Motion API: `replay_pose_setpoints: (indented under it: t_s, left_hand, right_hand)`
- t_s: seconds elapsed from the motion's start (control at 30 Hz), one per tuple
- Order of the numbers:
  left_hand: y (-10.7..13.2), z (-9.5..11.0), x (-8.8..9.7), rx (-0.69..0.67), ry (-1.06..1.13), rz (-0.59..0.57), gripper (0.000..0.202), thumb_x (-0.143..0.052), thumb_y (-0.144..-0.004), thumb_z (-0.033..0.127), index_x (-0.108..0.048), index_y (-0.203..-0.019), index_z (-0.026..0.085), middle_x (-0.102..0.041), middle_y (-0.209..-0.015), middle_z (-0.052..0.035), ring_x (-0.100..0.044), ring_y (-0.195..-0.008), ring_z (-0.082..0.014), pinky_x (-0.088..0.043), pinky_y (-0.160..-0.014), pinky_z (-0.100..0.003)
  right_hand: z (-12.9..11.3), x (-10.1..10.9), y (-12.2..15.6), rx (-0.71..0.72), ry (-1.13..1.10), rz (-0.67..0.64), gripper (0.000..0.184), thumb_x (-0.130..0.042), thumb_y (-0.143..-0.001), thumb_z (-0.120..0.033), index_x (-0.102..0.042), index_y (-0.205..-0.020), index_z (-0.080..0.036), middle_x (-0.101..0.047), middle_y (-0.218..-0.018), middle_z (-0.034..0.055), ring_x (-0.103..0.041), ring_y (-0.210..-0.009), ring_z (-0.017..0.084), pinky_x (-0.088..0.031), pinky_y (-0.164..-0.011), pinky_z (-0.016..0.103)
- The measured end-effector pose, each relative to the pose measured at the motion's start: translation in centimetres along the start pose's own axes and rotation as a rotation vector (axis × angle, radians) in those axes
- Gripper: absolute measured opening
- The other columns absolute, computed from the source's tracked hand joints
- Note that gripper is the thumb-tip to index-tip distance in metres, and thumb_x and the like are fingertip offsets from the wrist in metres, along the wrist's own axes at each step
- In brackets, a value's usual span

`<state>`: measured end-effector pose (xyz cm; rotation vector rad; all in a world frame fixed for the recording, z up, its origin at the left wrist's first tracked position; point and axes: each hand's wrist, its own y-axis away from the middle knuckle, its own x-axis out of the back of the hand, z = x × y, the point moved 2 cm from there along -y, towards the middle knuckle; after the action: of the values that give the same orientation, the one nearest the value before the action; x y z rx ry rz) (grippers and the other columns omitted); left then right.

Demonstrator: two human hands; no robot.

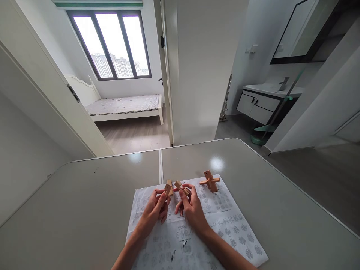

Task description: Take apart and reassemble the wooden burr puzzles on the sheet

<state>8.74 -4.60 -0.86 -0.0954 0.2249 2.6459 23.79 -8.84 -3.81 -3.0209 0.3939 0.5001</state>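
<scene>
My left hand (155,210) is closed around a small wooden puzzle piece (169,187), pinching it with thumb and fingers above a printed sheet. Close beside it, my right hand (191,210) grips another wooden puzzle piece (180,187), its fingers curled round it. The two pieces sit a small gap apart. An assembled wooden cross-shaped puzzle (209,181) stands upright on the sheet's far right corner, a little beyond my right hand. The printed paper sheet (225,221) with rows of diagrams lies flat under both hands.
The sheet rests on a grey table (84,202) with a seam down its middle and rounded far corners. Beyond it are an open doorway to a bedroom with a bed (126,107), a white wall, and a washbasin cabinet (261,103) with a mop leaning nearby.
</scene>
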Motion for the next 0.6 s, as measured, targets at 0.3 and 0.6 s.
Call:
replay_pose_setpoints:
  t_s: [0.3,0.6]
  left_hand:
    - [0.23,0.07,0.18,0.006,0.035,-0.01,0.054,-0.058,-0.095,0.071,-0.061,-0.104,0.018,-0.026,-0.065,0.0103,-0.021,-0.051,-0.0073,-0.023,-0.044,-0.02]
    - [-0.26,-0.8,0.56,0.018,0.076,0.033,0.053,-0.063,-0.089,0.074,-0.048,-0.087,0.023,-0.027,-0.059,0.0121,-0.016,-0.049,-0.0069,-0.021,-0.043,-0.019]
  right_hand:
    - [-0.39,0.59,-0.71,-0.11,-0.201,-0.05,0.053,-0.062,-0.094,-0.073,-0.057,-0.098,-0.02,-0.052,-0.069,-0.0074,-0.037,-0.042,0.005,-0.028,-0.041,0.019]
    - [-0.34,-0.27,-0.44,-0.222,-0.35,-0.261,0.052,-0.069,-0.09,-0.071,-0.056,-0.091,-0.02,-0.049,-0.061,-0.0081,-0.027,-0.042,0.005,-0.02,-0.042,0.022]
